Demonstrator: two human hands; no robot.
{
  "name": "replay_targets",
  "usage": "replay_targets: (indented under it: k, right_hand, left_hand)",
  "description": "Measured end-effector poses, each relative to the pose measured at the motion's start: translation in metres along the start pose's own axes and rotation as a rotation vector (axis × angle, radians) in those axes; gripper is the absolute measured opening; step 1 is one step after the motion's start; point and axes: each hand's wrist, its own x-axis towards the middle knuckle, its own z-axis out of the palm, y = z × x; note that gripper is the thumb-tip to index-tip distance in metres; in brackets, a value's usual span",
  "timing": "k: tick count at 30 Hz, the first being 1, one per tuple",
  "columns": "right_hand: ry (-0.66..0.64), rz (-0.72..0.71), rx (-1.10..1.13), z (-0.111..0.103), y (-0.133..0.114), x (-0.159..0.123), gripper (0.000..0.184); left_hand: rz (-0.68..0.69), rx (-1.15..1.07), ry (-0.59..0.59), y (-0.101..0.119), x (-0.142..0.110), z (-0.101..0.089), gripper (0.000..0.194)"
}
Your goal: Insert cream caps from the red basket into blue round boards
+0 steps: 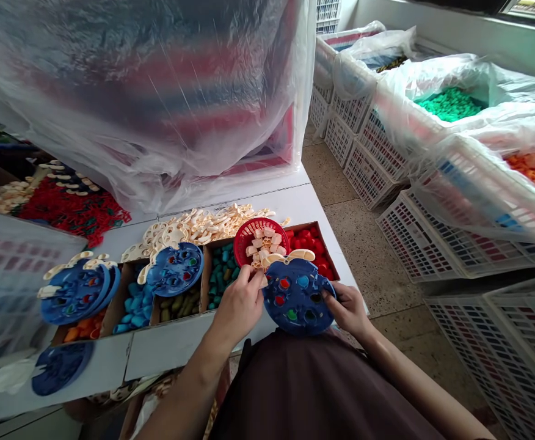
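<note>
My right hand (350,310) grips the right edge of a round blue plastic disc (300,315), which is tilted towards me just above my lap. Red, light blue and green pieces sit in the disc's holes, and a cream wing-shaped part (302,255) is along its top edge. At the disc's left edge, my left hand (239,300) pinches a small cream plastic piece (263,282); its fingers partly hide it. Just beyond that hand stands a round red basket (239,243) holding similar cream pieces (267,239).
Cardboard compartments hold red pieces (325,269), teal pieces (219,269), olive pieces (180,304), light blue pieces (135,305) and orange pieces (84,327). More blue discs (176,269) lie over them. Loose cream parts (203,225) are heaped behind. Plastic-covered crates (432,226) line the right side.
</note>
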Motion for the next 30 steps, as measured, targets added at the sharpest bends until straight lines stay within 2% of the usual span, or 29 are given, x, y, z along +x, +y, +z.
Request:
replay_targets:
  k: [2,5,10,15,19,21,25,30]
  right_hand:
    - [0.003,0.002,-0.002,0.000,0.000,0.000,0.039]
    - [0.010,0.007,-0.004,0.000,0.000,-0.001,0.039]
    - [0.023,0.007,-0.016,0.002,-0.001,0.000,0.038]
    - [0.037,0.003,-0.035,0.003,-0.003,0.003,0.039]
    - [0.036,-0.005,-0.045,0.001,-0.009,0.004,0.037]
    - [0.033,-0.016,-0.052,0.001,-0.015,0.005,0.035]
    - [0.018,-0.031,-0.053,-0.001,-0.031,0.009,0.033]
    - [0.032,-0.004,-0.005,-0.002,-0.040,0.018,0.037]
  left_hand:
    - [0.031,-0.056,-0.017,0.001,-0.001,-0.002,0.041]
    - [0.060,-0.201,0.018,-0.002,-0.003,-0.003,0.036]
    - [-0.032,-0.347,0.121,-0.006,-0.005,0.006,0.014]
    - [-0.035,-0.387,0.193,-0.002,-0.006,0.026,0.028]
    - [-0.126,-0.630,0.178,-0.005,-0.006,0.037,0.033]
    - [-0.197,-0.776,0.168,-0.011,-0.004,0.038,0.042]
    - [-0.300,-1.166,0.033,-0.022,0.001,0.032,0.065]
    - [-0.249,-1.293,-0.034,-0.021,0.003,0.023,0.051]
